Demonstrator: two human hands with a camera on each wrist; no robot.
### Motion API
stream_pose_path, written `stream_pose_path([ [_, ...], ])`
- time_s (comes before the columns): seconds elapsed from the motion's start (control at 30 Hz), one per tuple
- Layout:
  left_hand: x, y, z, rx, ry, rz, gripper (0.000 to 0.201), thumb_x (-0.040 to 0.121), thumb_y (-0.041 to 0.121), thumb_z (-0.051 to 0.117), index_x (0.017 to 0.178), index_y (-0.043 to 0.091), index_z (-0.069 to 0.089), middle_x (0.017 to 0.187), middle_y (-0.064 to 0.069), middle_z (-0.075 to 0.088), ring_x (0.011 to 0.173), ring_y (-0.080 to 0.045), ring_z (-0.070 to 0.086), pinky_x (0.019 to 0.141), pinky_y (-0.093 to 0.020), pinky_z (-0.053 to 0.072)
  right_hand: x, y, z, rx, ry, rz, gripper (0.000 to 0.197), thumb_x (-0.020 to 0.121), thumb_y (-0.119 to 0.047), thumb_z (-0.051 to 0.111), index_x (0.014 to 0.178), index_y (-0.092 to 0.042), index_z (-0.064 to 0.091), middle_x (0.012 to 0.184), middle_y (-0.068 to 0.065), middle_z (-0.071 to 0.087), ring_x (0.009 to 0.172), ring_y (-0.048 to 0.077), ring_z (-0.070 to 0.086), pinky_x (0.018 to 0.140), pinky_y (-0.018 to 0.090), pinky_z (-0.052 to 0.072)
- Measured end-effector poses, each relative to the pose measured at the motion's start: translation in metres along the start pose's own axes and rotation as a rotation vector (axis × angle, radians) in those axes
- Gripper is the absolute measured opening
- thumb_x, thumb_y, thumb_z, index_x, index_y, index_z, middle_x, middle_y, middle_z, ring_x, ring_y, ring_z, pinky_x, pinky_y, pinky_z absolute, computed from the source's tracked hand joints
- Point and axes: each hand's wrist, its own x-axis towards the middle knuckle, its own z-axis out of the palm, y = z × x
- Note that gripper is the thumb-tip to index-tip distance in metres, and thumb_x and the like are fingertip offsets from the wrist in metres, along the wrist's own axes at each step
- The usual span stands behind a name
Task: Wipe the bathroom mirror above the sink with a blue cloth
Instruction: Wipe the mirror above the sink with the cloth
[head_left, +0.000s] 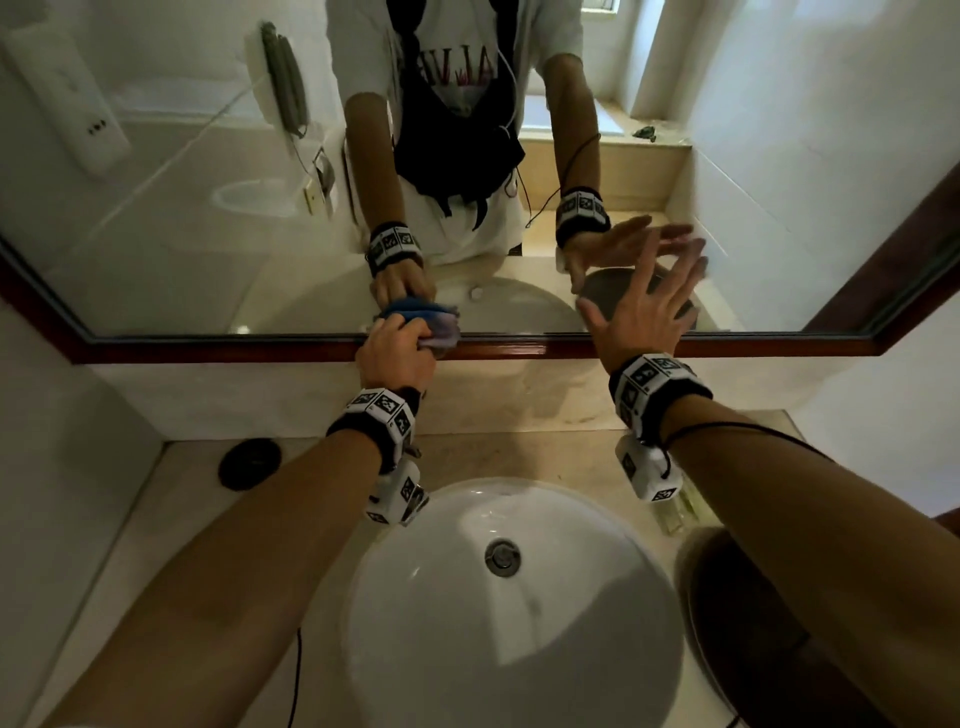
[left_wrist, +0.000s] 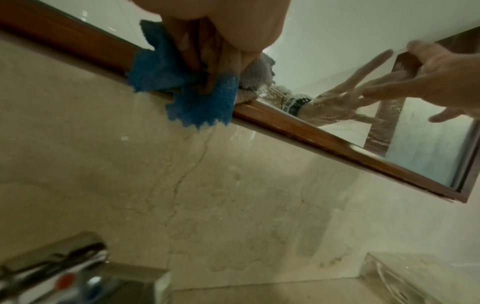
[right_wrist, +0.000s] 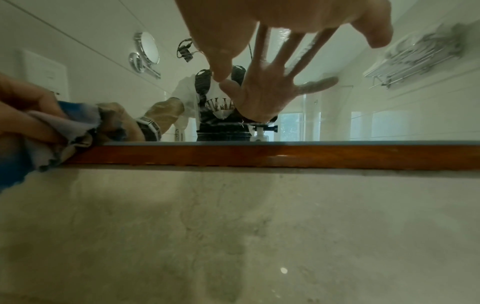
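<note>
Left hand (head_left: 397, 356) gripped the bunched cloth (head_left: 423, 317) against the mirror's (head_left: 182, 208) lower frame (head_left: 519, 348) at centre; right hand (head_left: 641, 312), fingers (head_left: 680, 270) spread wide, reached toward the glass at right.

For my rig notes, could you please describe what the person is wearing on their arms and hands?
Both forearms are bare, with no sleeves or gloves. The left hand and right hand each have a black wristband ringed with white blocks bearing black square-pattern markers. A small white camera unit with the same markers hangs under each wrist. A thin black cable runs along the right forearm.
</note>
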Motion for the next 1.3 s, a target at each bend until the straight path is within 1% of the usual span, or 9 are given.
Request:
stream_pose_path([
  [0.23,-0.005,0.032,0.014,0.021,-0.021,-0.044,0.015,0.067,0.005,0.068,0.080,0.013,0.072,0.080,-0.010,0.062,0.082,-0.034,0.057,0.058,-0.034,0.043,0.014,0.034,0.000,-0.042,0.017,-0.111,0.102,0.082,-0.051,0.067,0.149,-0.042,-0.009,0.159,0.018,-0.013,0.146,0.043,-0.007,0.107,0.071,0.020],
  [0.3,-0.005,0.040,0.018,0.025,-0.047,-0.059,0.015,0.070,0.006,0.067,0.083,0.013,0.073,0.084,-0.011,0.063,0.086,-0.034,0.057,0.061,-0.036,0.044,0.013,0.041,-0.001,-0.083,0.020,-0.146,0.098,0.083,-0.049,0.066,0.149,-0.042,-0.006,0.160,0.017,-0.010,0.147,0.041,-0.005,0.109,0.067,0.018],
  [0.43,-0.008,0.063,0.031,0.017,-0.057,-0.057,0.013,0.070,0.007,0.068,0.081,0.013,0.072,0.083,-0.011,0.063,0.085,-0.034,0.057,0.059,-0.036,0.044,0.014,0.058,-0.007,-0.148,0.026,-0.235,0.094,0.085,-0.036,0.066,0.150,-0.042,-0.001,0.161,0.016,-0.005,0.147,0.039,0.001,0.111,0.061,0.017],
  [0.57,-0.011,0.086,0.042,-0.008,-0.048,-0.054,0.014,0.068,0.006,0.069,0.081,0.011,0.072,0.083,-0.013,0.063,0.086,-0.035,0.058,0.059,-0.038,0.046,0.020,0.077,-0.014,-0.211,0.049,-0.342,0.094,0.083,-0.027,0.067,0.150,-0.040,0.003,0.161,0.014,-0.001,0.147,0.039,0.003,0.109,0.063,0.020],
  [0.73,-0.015,0.116,0.051,-0.008,-0.065,-0.057,0.016,0.072,0.006,0.066,0.087,0.010,0.073,0.090,-0.014,0.064,0.091,-0.036,0.056,0.063,-0.037,0.042,0.028,0.098,-0.020,-0.222,0.030,-0.438,0.093,0.080,-0.017,0.067,0.150,-0.040,0.010,0.162,0.010,0.002,0.147,0.040,0.003,0.110,0.063,0.015],
  [0.87,-0.017,0.139,0.059,0.039,-0.117,-0.055,0.015,0.078,0.011,0.062,0.091,0.013,0.071,0.096,-0.011,0.063,0.099,-0.032,0.053,0.066,-0.036,0.041,0.031,0.111,-0.020,-0.214,0.077,-0.482,0.092,0.076,-0.012,0.069,0.149,-0.037,0.018,0.161,0.011,0.007,0.146,0.040,0.009,0.109,0.062,0.017],
  [1.0,-0.020,0.158,0.068,0.068,-0.146,-0.059,0.015,0.081,0.015,0.060,0.093,0.014,0.070,0.099,-0.010,0.062,0.102,-0.032,0.051,0.067,-0.037,0.042,0.034,0.126,-0.023,-0.204,0.053,-0.488,0.088,0.077,-0.008,0.063,0.149,-0.036,0.022,0.161,0.010,0.007,0.147,0.039,0.007,0.109,0.061,0.016],
  [1.2,-0.024,0.183,0.082,0.082,-0.152,-0.045,0.016,0.081,0.016,0.059,0.093,0.015,0.070,0.098,-0.009,0.063,0.101,-0.030,0.051,0.066,-0.036,0.040,0.039,0.152,-0.024,-0.229,-0.009,-0.459,0.094,0.074,-0.008,0.067,0.149,-0.036,0.020,0.161,0.011,0.004,0.147,0.038,0.006,0.110,0.063,0.014],
  [1.3,-0.026,0.196,0.089,0.089,-0.156,-0.034,0.017,0.081,0.018,0.060,0.095,0.016,0.070,0.099,-0.008,0.063,0.101,-0.029,0.051,0.067,-0.036,0.041,0.039,0.164,-0.024,-0.239,0.003,-0.450,0.092,0.073,-0.009,0.067,0.149,-0.035,0.022,0.160,0.012,0.008,0.147,0.037,0.009,0.110,0.062,0.015],
])
